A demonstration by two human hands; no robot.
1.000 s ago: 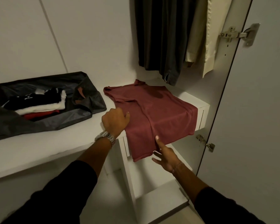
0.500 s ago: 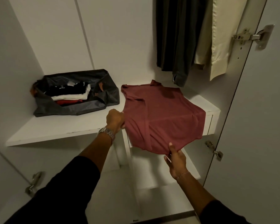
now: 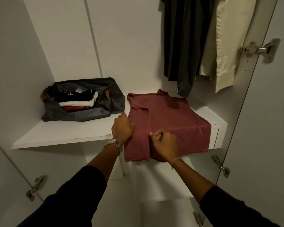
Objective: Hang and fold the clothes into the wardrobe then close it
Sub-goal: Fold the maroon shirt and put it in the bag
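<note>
A maroon T-shirt [image 3: 167, 118] lies spread on the white wardrobe shelf [image 3: 59, 136], its lower part hanging over the shelf's front edge. My left hand [image 3: 122, 128], with a metal watch on the wrist, grips the shirt's left side at the shelf edge. My right hand [image 3: 165, 145] pinches the hanging hem and holds it lifted against the shirt's front. Dark garments [image 3: 184, 43] and a cream garment [image 3: 226, 46] hang above the shirt at the right.
A grey fabric bag [image 3: 84, 112] with folded black, white and red clothes sits on the shelf at the left. The open wardrobe door [image 3: 269, 112] with metal hinges [image 3: 259, 49] stands at the right. Lower white shelves [image 3: 162, 182] lie beneath.
My right hand has carried the shirt's hanging hem up from below the shelf edge toward its front. My left hand has stayed at the shirt's left side. The camera view has shifted.
</note>
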